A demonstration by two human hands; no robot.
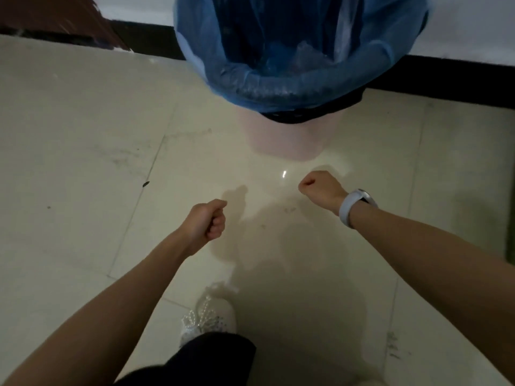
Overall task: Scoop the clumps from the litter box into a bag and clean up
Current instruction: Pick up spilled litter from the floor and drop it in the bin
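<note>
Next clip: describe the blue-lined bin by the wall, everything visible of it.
The bin stands upright on the pale tiled floor against the wall's dark baseboard, its top cut off by the frame. A thin, translucent blue plastic bag lines it, folded over the rim and hanging crinkled outside. Only a dark strip of the bin's body shows beneath. Contents are indistinct. Neither hand touches it.
</note>
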